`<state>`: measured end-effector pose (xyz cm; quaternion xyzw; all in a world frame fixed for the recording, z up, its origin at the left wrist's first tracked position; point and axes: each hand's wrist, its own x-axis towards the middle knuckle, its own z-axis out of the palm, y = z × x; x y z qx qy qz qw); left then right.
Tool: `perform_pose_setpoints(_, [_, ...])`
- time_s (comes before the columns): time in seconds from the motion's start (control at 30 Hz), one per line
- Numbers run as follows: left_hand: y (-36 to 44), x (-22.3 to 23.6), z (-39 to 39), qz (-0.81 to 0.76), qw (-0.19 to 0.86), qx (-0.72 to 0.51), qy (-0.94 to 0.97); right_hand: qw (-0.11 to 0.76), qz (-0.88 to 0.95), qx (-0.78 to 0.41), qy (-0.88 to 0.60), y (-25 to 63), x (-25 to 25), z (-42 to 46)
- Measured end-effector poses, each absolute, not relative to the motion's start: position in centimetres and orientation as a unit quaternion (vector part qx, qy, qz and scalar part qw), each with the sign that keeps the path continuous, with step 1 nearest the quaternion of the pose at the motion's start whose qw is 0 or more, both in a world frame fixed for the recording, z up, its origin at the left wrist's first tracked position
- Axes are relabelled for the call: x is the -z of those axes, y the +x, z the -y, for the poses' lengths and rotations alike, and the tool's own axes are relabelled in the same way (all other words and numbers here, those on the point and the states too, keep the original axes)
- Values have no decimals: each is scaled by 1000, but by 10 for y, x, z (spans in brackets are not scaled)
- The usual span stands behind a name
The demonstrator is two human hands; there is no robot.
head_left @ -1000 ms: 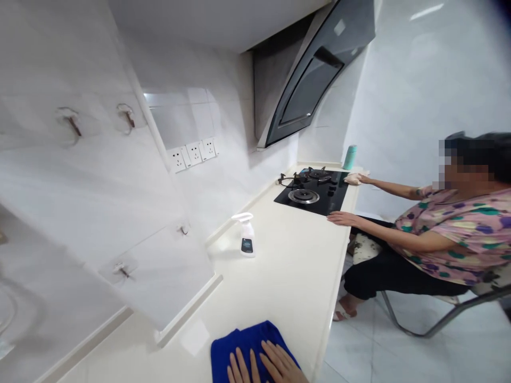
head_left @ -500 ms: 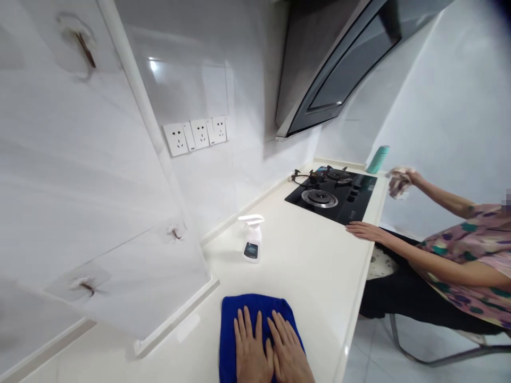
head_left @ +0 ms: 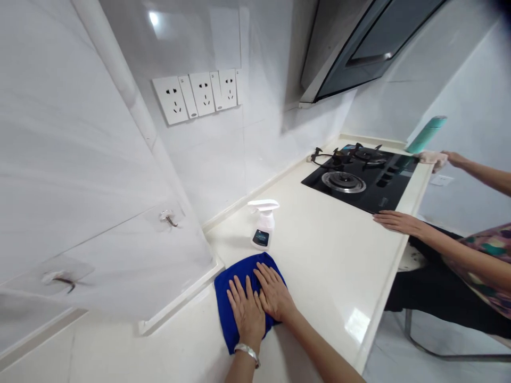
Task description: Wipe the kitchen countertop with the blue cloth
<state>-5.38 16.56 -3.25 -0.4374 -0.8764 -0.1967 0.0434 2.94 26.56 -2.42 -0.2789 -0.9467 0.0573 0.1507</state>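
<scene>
Just on the near side of the spray bottle (head_left: 262,229), lying on the cream countertop (head_left: 319,255) as a single piece of deep, even blue: the cloth (head_left: 225,306). Matte against glossy white; roughly four-sided, with soft, rounded corners and uneven edges, slightly creased around the fingers. Covered in part by the left hand (head_left: 249,314) and the right hand (head_left: 275,292), both palm down and laid flat, with fingers extended and lightly fanned, thumbs close together; pinching nothing. Around the left wrist, farther from the bottle, wrapped with a silvery bracelet (head_left: 247,352).

Beyond the bottle and to its right, set into the countertop, seen as a black cooktop (head_left: 359,199), with a range hood (head_left: 359,58) overhead. Right of the bottle, resting at the cooktop's near edge with a person's hand (head_left: 399,222); farther off, at its far right corner, holding a pale rag (head_left: 433,158) near a green flask (head_left: 427,135). Above and left of the bottle, fitted to the wall as white sockets (head_left: 205,94). Left of the bottle, stuck up as a small hook (head_left: 167,217).
</scene>
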Motion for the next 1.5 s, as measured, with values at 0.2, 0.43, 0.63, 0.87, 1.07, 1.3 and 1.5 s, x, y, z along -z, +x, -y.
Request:
perform_pose_setpoints(0.2, [-68, 33, -133, 860, 51, 190, -472, 159, 944, -47, -284, 7, 32, -247])
perform_pose_setpoints(0.43, [-110, 35, -49, 875, 109, 149, -447, 149, 954, -54, -253, -42, 37, -168])
perform_pose_setpoints(0.63, [-137, 22, 56, 905, 143, 126, -380, 120, 975, -81, -171, -84, 36, -73])
perform_pose_setpoints(0.87, [-105, 15, 169, 937, 144, 121, -294, 113, 991, -53, -47, -74, 38, 26])
perform_pose_setpoints(1.07, [-49, 5, 236, 953, 124, 109, -254, 113, 992, -64, 7, -31, 38, 89])
perform_pose_setpoints(1.3, [14, 8, 300, 964, 109, 128, -207, 158, 984, -53, 64, 15, 41, 156])
perform_pose_setpoints(1.5, [56, 11, 348, 981, 139, 104, -92, 155, 968, -63, 186, 27, 36, 206])
